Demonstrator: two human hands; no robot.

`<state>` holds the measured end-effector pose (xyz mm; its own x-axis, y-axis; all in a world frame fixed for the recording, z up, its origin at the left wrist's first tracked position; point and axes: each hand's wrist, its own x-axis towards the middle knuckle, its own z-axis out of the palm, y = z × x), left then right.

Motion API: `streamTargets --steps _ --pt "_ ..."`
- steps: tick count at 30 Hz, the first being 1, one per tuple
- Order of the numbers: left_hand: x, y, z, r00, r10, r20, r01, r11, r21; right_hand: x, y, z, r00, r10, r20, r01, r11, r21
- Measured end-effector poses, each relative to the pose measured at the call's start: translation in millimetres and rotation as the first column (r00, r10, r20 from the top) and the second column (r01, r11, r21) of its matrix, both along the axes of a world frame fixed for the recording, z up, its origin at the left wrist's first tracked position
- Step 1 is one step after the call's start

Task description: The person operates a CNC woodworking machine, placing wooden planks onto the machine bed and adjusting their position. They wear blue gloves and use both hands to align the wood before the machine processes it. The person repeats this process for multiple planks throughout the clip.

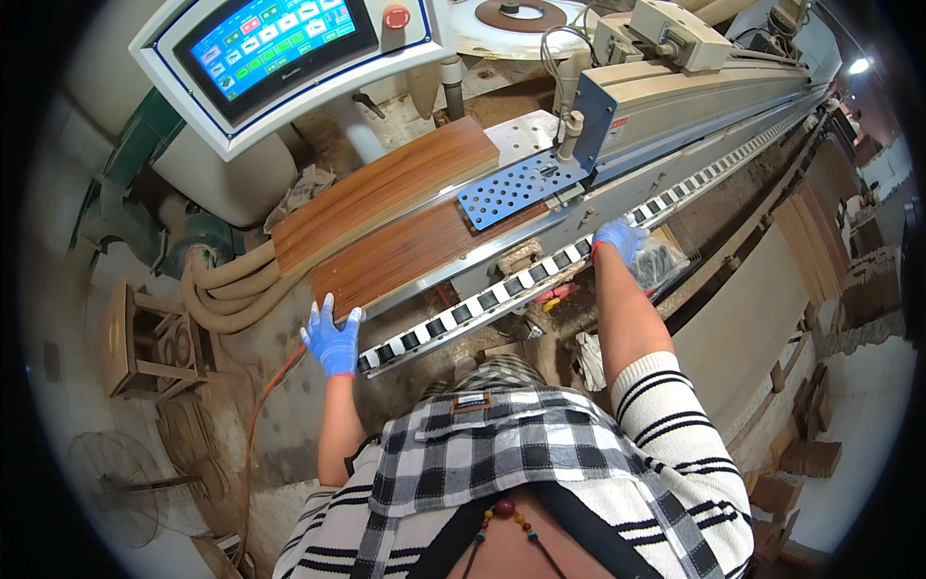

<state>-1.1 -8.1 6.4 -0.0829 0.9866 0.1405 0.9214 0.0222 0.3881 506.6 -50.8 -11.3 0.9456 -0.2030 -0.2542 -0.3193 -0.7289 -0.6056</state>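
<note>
My left hand [333,340], in a blue glove with pale fingertips, is open at the near left end of a brown wood-grain board [395,259]. Its spread fingers meet the board's corner. That board lies along a metal edge and runs under a blue perforated plate [521,191] on the machine. Further right, my right hand [619,239], gloved in blue too, lies over the roller rail [497,297] with its fingers extended; no held thing shows in it. A second wood-grain piece [386,193] sits behind the board, higher up.
A control panel with a lit screen [275,43] and red button [395,16] overhangs at upper left. The long machine [694,92] stretches to the far right. Thick hoses [227,289], a wooden stool [154,343] and a fan [116,482] stand left. Stacked boards [810,241] line the right.
</note>
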Motion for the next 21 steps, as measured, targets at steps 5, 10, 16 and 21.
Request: streamTargets --steps 5,10,16,21 --pt "-1.5 0.6 -0.7 1.000 -0.001 -0.015 0.001 1.000 -0.007 -9.0 -5.1 18.8 0.997 0.046 -0.055 -0.044 0.998 0.049" --pt "0.4 1.4 2.4 0.999 0.007 -0.036 -0.008 1.000 -0.027 -4.3 -4.0 15.0 0.997 0.012 -0.073 -0.006 0.996 0.087" --pt "2.6 -0.9 6.1 0.999 0.009 -0.040 -0.011 0.999 -0.033 -4.4 -1.9 12.1 0.999 0.000 -0.041 0.002 0.999 0.054" --pt "1.6 -1.3 6.3 0.999 -0.009 -0.043 0.009 1.000 0.000 -4.4 -1.6 9.0 1.000 -0.016 -0.015 0.017 0.997 0.078"
